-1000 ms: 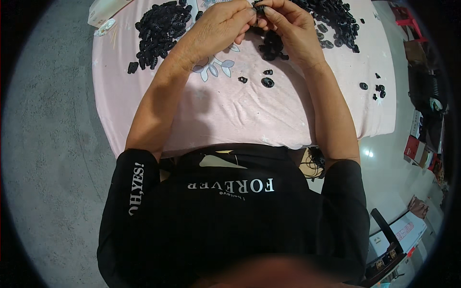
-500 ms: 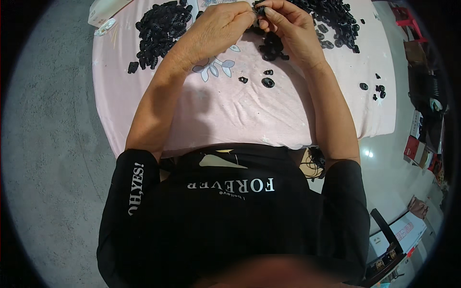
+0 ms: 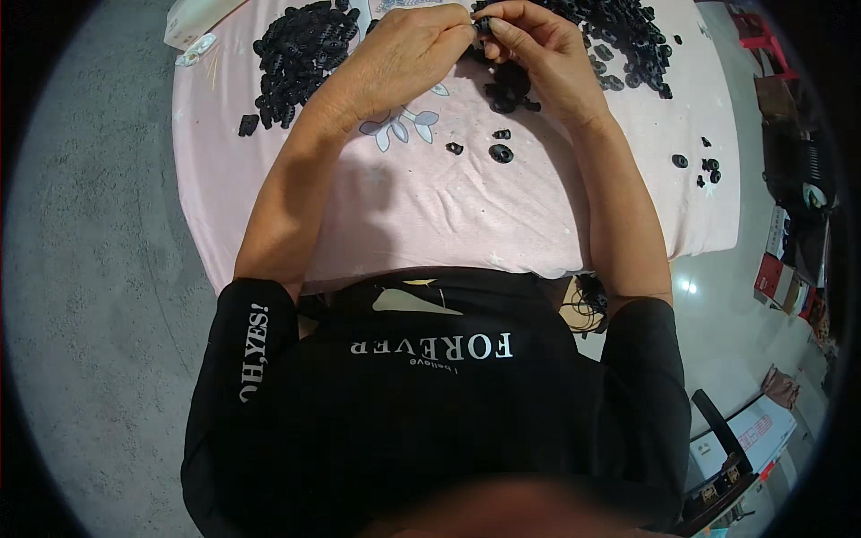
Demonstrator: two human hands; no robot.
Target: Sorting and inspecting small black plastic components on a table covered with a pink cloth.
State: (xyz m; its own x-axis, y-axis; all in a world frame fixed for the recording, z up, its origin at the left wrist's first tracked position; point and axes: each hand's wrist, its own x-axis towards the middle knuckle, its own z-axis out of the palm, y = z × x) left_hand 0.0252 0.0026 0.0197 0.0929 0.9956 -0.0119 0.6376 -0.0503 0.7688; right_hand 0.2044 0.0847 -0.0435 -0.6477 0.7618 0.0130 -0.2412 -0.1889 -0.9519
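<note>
At the far middle of the cloth-covered table (image 3: 430, 215) my two hands meet. Between the thumb and fingers of my right hand (image 3: 547, 54) is a small black part (image 3: 485, 24), its exact kind too small to tell. My left hand (image 3: 414, 52) is closed against the same spot, its fingertips turned away, so what it pinches is hidden. Just below my right hand lies a small cluster of black parts (image 3: 509, 85). Nearer to me are a black ring-shaped piece (image 3: 500, 153) and two smaller black pieces.
A heap of black parts (image 3: 300, 58) lies at the far left, and another heap (image 3: 628, 45) at the far right. Several loose pieces (image 3: 708, 166) rest near the right edge. A white box (image 3: 199, 20) stands at the far left corner. Boxes (image 3: 776, 278) sit on the floor to the right.
My right fingers have shifted slightly around the small black part, and the fingertips of both hands stay together. The heaps and loose pieces look the same.
</note>
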